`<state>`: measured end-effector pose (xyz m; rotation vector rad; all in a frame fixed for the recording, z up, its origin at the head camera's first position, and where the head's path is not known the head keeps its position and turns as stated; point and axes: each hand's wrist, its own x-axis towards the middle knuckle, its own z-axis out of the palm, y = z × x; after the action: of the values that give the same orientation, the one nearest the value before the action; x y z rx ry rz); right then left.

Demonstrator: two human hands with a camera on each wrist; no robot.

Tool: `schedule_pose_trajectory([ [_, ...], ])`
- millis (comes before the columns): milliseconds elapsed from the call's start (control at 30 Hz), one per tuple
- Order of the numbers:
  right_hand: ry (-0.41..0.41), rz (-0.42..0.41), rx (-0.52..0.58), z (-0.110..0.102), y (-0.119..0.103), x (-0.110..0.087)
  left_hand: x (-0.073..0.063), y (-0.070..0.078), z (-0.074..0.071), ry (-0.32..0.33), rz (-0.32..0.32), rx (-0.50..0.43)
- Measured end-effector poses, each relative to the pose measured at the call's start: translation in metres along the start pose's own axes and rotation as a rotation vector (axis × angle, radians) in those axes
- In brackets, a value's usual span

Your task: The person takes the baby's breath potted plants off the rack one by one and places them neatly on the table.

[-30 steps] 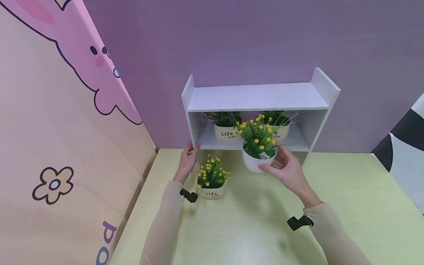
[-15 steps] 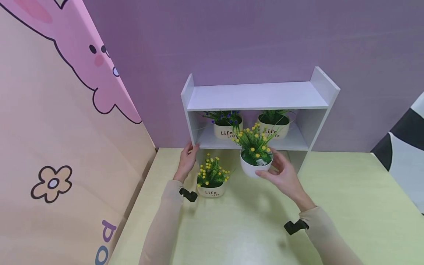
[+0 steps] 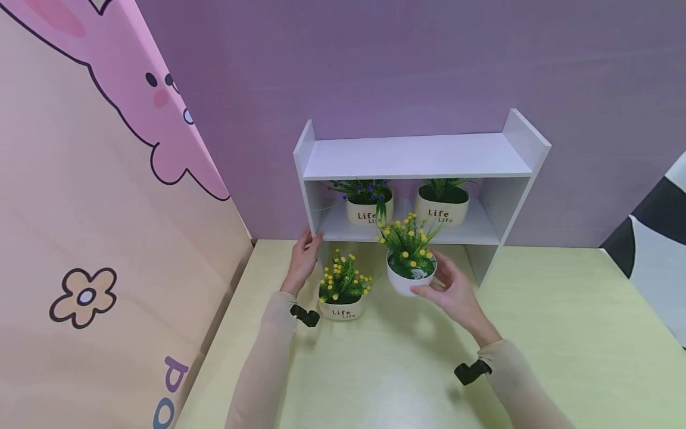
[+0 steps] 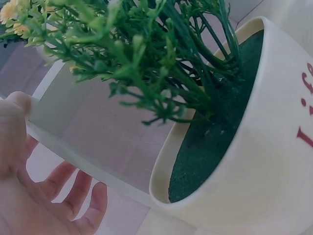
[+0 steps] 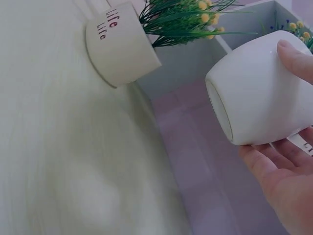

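Note:
My right hand holds a round white pot of yellow flowers in the air, in front of the shelf's lower opening. Seen from the right wrist, its thumb lies on one side of the pot and its fingers on the other, with the pot's underside showing. My left hand grips the left side panel of the white shelf, thumb and fingers on either side of the board in the left wrist view. Beside that hand, a cream "Life" pot with yellow flowers stands on the table.
On the middle board sit a cream pot with blue flowers at left and a cream pot with green leaves at right. A purple wall rises behind the shelf. The pale table stretches in front.
The right hand has brought the white pot down and slightly left, away from the right-hand cream pot, which now shows more fully. My left hand stays on the shelf panel.

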<state>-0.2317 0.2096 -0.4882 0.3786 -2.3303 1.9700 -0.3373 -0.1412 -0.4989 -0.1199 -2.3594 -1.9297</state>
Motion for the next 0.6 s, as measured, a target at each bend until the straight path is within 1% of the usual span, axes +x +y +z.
schedule_pose_trajectory([
  [267,-0.014,0.051,-0.011,0.002,0.017,-0.001,-0.001,0.002,0.000,-0.003,-0.012,-0.002],
  [400,-0.024,0.064,-0.014,0.004,0.026,-0.003,-0.001,0.003,0.000,-0.005,-0.017,-0.004],
  [600,-0.020,0.073,-0.029,0.007,0.034,-0.005,-0.001,0.003,0.000,-0.004,-0.024,-0.011],
])
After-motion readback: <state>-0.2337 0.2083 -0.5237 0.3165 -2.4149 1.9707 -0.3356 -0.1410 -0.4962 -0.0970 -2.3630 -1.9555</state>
